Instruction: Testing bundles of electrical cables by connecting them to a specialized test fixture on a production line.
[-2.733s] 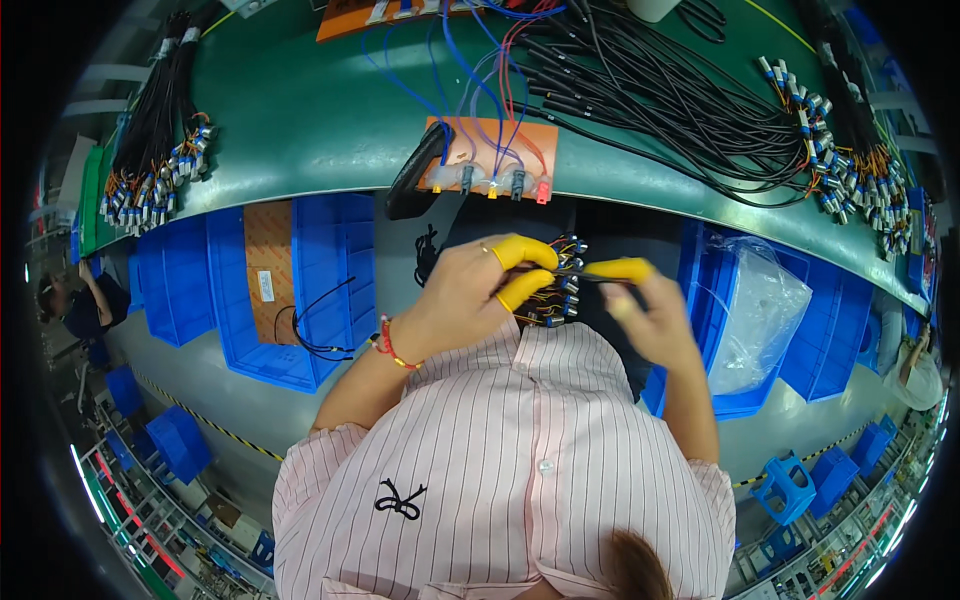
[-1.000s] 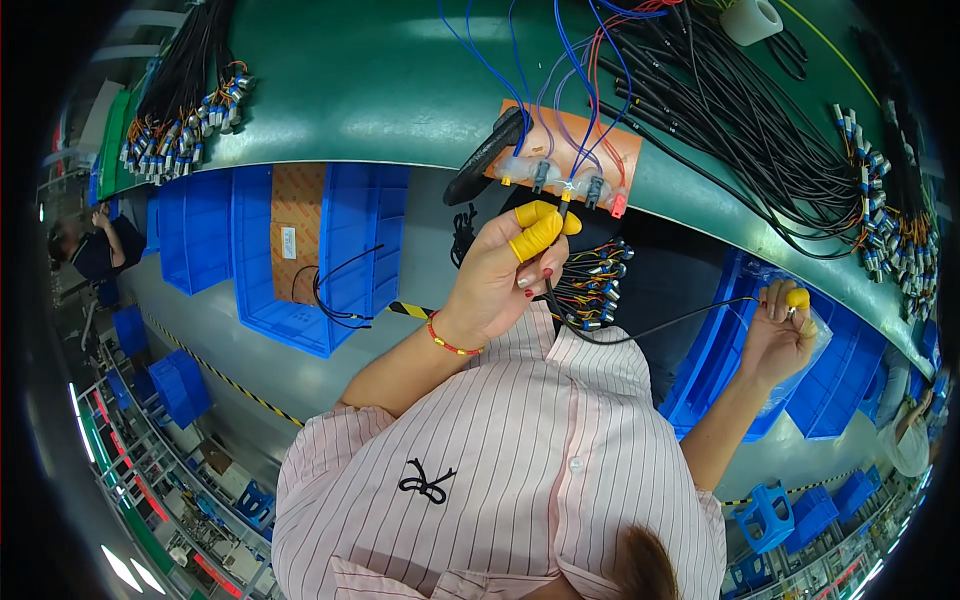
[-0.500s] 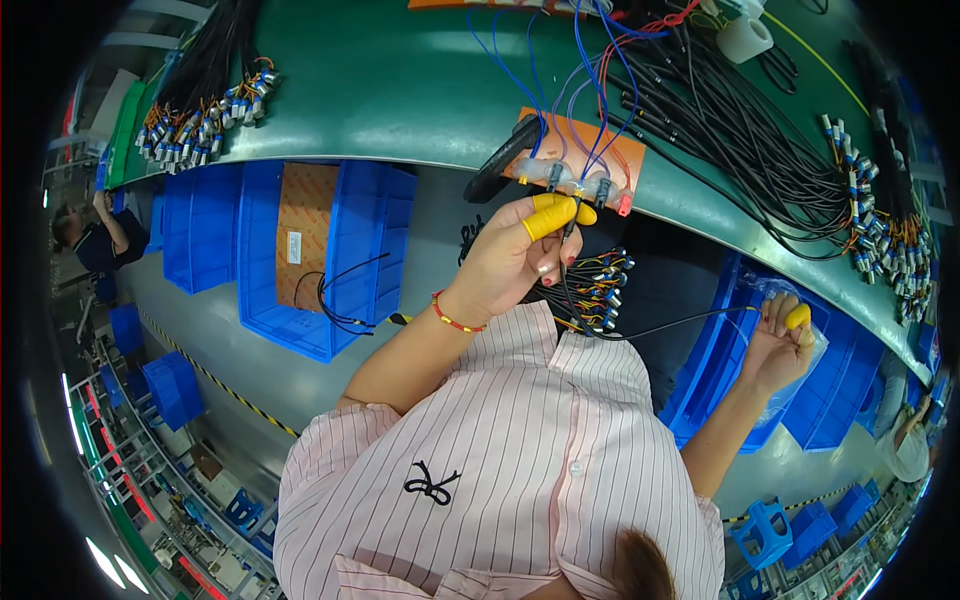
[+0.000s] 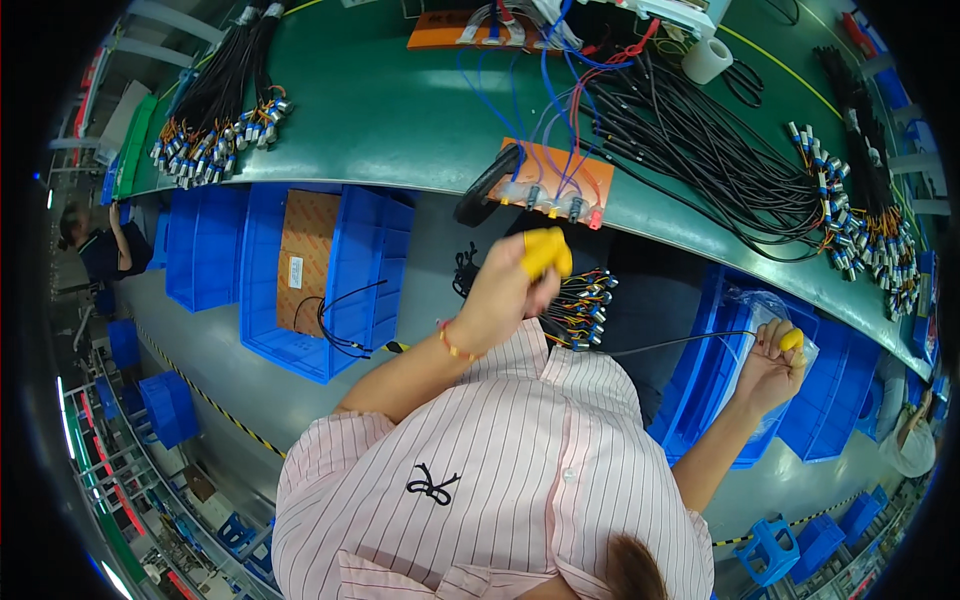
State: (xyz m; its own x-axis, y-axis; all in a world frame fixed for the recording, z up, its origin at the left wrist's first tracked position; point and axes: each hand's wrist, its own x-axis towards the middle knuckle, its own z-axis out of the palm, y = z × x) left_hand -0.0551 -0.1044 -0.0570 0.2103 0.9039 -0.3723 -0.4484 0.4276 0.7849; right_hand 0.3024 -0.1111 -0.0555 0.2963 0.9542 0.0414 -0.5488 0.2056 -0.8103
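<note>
My left hand (image 4: 522,278), with yellow finger covers, is just below the orange board (image 4: 575,180) at the bench edge. Its fingers are curled together and smeared by motion; they appear closed on the black cable, though the grip point is hidden. That cable (image 4: 680,344) stretches across my lap to my right hand (image 4: 768,372), which pinches its other end at the right. A clear lumpy strip with small coloured terminals (image 4: 553,212) runs along the board, and blue and red wires (image 4: 548,95) rise from it. A thick black piece (image 4: 485,190) stands at the board's left side.
Cables with metal connectors (image 4: 585,310) lie on my lap. Black cable bundles (image 4: 700,150) cover the green bench (image 4: 390,110) at right, another bundle (image 4: 215,130) at left. A white tape roll (image 4: 707,60) stands behind. Blue bins (image 4: 260,335) sit below. A person (image 4: 100,245) is far left.
My left hand has come away from the board's terminals, moving down and slightly left. The right hand stays out at the right with the cable end. The whole view has shifted a little.
</note>
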